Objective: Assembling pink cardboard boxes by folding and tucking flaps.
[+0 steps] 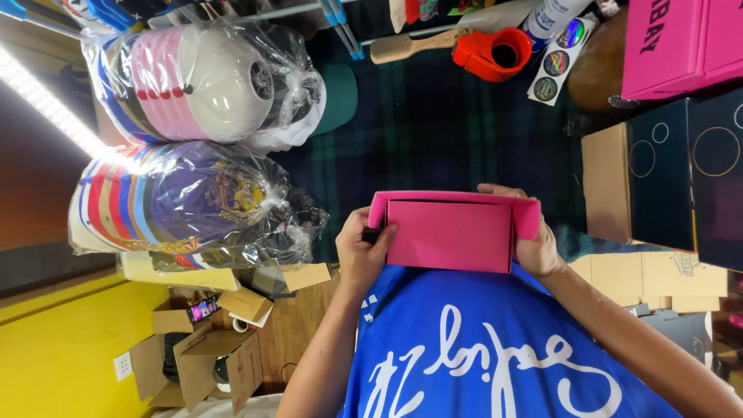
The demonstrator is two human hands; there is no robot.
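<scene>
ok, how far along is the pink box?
Done: a finished pink box stands closed at top right. In hand: left hand and right hand grip the ends of a half-folded pink carton, side flaps up. Left: its top looks unclosed; bagged caps sit beside it.

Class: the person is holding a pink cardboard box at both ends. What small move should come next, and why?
Probably tuck the end flaps in and press them flat. The left hand pinches one end of the pink cardboard box and the right hand wraps the other. The box's upper edge still bows over both ends, so it looks only half folded.
</scene>
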